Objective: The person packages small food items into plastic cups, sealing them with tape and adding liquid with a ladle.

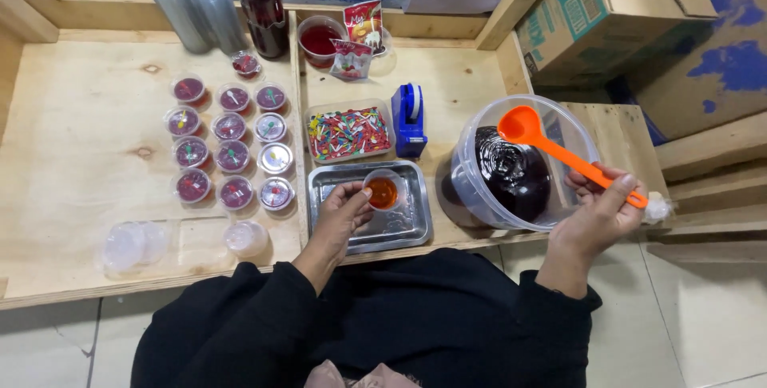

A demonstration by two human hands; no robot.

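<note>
While the wooden desk (88,156) carries most of the clutter, the thing that matters sits at its right end: a clear tub (479,188) of dark liquid, tilted toward the person. Over its rim hangs an orange ladle (559,152), bowl up at about ten o'clock from the right hand (599,212), handle running down to four o'clock. The right grip is closed around the handle's end, fingers curled over it.

From the ladle's bowl, the small cup (383,191) lies at roughly eight o'clock, well apart, past the tub's near wall. It stands upright on a steel tray (399,232) and holds a little amber-red liquid. The left hand (342,214) pinches its near side, thumb and fingers pressed to the wall, so the left is plainly the nearer hand to the cup and the right the nearer to the tub.

At nine o'clock from the tray stand rows of lidded cups (230,156), already filled. At twelve o'clock sits a box of coloured picks (348,132), with a blue tape dispenser (409,120) just beside it.
</note>
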